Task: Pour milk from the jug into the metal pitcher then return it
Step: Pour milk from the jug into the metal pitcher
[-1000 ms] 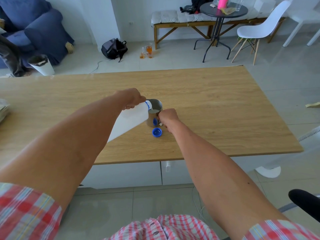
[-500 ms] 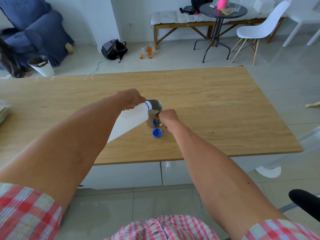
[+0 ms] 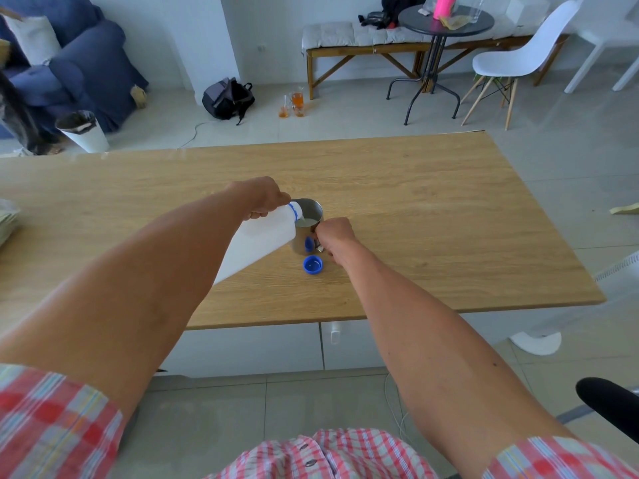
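A white plastic milk jug point(image 3: 257, 242) with a blue neck ring is tilted steeply, its mouth over the rim of the metal pitcher point(image 3: 308, 225). My left hand point(image 3: 264, 198) grips the jug near its neck. White milk shows inside the pitcher. My right hand point(image 3: 334, 236) is closed on the pitcher's handle at its right side and holds it upright on the wooden table point(image 3: 432, 216). The jug's blue cap point(image 3: 313, 264) lies open side up on the table just in front of the pitcher.
Some pale object point(image 3: 7, 219) lies at the table's left edge. Beyond the table are a blue sofa point(image 3: 79, 60), a white bin point(image 3: 83, 131), a backpack point(image 3: 228, 98), glasses on the floor point(image 3: 294, 105), a round black table point(image 3: 446, 25) and a white chair point(image 3: 518, 60).
Both hands, the jug and the pitcher stay almost where they were. The jug stays tilted over the pitcher.
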